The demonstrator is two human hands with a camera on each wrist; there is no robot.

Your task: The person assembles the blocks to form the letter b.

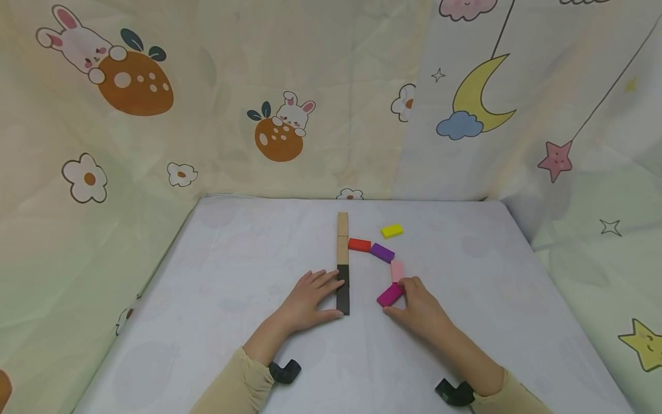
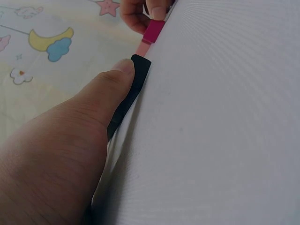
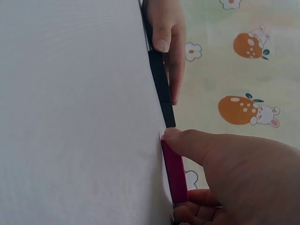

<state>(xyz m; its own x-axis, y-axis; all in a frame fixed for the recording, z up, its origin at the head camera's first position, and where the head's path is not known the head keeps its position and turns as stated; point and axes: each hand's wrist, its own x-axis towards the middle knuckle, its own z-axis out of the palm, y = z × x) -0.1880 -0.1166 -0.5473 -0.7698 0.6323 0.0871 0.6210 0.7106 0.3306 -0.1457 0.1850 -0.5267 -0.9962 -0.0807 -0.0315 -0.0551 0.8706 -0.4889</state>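
In the head view, wood-coloured blocks [image 1: 343, 250] and black blocks [image 1: 343, 299] form a straight upright column on the table. My left hand [image 1: 307, 300] lies along its left side, fingers extended, with fingertips and thumb touching the black blocks. From the column's right side curve a red block [image 1: 359, 245], a purple block [image 1: 383, 253] and a pink block [image 1: 397, 271], end to end. A magenta block [image 1: 390, 295] slants below the pink one, and my right hand [image 1: 424, 310] pinches it between thumb and fingers. The right wrist view shows the thumb at one end of the magenta block [image 3: 175, 173].
A yellow block [image 1: 392, 231] lies apart, above the purple one. The white table [image 1: 233, 247] is backed by a cloth [image 1: 351, 115] printed with rabbits, flowers and a moon. Each wrist wears a black device; one is the left wrist device [image 1: 285, 372].
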